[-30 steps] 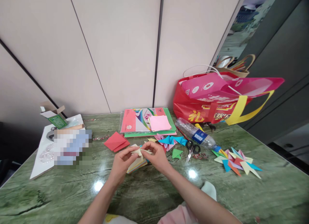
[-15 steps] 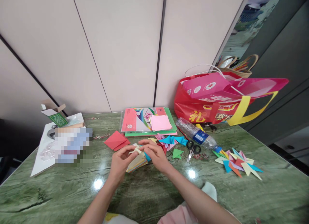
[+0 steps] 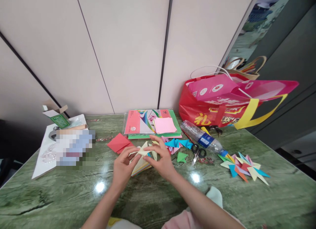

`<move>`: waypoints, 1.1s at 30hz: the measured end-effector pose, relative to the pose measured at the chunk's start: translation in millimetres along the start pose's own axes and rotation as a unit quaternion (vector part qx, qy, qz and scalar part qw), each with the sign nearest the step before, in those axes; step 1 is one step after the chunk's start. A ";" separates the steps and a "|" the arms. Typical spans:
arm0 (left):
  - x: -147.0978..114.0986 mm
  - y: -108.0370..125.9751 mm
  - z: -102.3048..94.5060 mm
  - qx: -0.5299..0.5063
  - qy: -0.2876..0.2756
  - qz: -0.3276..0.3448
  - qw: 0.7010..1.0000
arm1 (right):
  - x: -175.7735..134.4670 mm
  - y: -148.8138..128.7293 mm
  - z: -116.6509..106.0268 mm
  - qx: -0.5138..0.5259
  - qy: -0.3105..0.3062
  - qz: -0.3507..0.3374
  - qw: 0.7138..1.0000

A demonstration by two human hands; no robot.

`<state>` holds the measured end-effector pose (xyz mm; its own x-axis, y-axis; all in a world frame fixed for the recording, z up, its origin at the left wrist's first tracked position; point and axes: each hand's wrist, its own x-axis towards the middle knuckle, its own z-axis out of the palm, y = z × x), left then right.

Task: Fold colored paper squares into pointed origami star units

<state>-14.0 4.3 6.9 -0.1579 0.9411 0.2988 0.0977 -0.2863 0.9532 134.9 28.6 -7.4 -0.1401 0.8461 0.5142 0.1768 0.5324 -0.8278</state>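
Note:
Between my two hands is a piece of pale yellow folded paper (image 3: 142,152), held up over the green table. My left hand (image 3: 123,163) pinches its left side between thumb and fingers. On the other side, my right hand (image 3: 161,159) grips it with thumb and index finger, its other fingers partly raised. Under the hands lies a stack of coloured paper (image 3: 140,170), partly hidden. Red paper squares (image 3: 119,143) rest left of the hands. A green folded piece (image 3: 182,157) and blue folded pieces (image 3: 178,143) sit to the right.
Scissors (image 3: 197,153) and a plastic bottle (image 3: 201,137) lie right of the hands, near several colourful paper stars (image 3: 244,166). Behind are a paper pack (image 3: 138,122) and a red bag (image 3: 209,104). A white board (image 3: 44,156) with a small green box (image 3: 60,121) stands left.
The pale yellow paper has spread out into pointed flaps between my hands. My right hand has shifted slightly right and its fingers have lifted. The view has moved a little.

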 end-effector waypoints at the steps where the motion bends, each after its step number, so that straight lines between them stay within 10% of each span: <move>1: -0.2 0.4 0.1 0.009 0.003 -0.002 1.000 | -0.3 -1.3 -0.4 -0.020 0.013 -0.013 1.000; 8: -0.7 0.6 0.2 0.038 0.021 -0.011 0.999 | -0.5 -8.2 -3.2 -0.107 0.033 -0.113 0.987; 33: -4.1 5.7 1.0 -0.018 0.017 -0.078 0.997 | -2.5 -5.0 -0.1 -0.132 0.065 -0.135 0.980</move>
<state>-11.9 -1.1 11.0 -0.2021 0.9682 0.1474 0.0345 -0.1434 0.9891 134.5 23.8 -4.5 -0.0952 0.6600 0.7452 0.3977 0.7115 -0.5793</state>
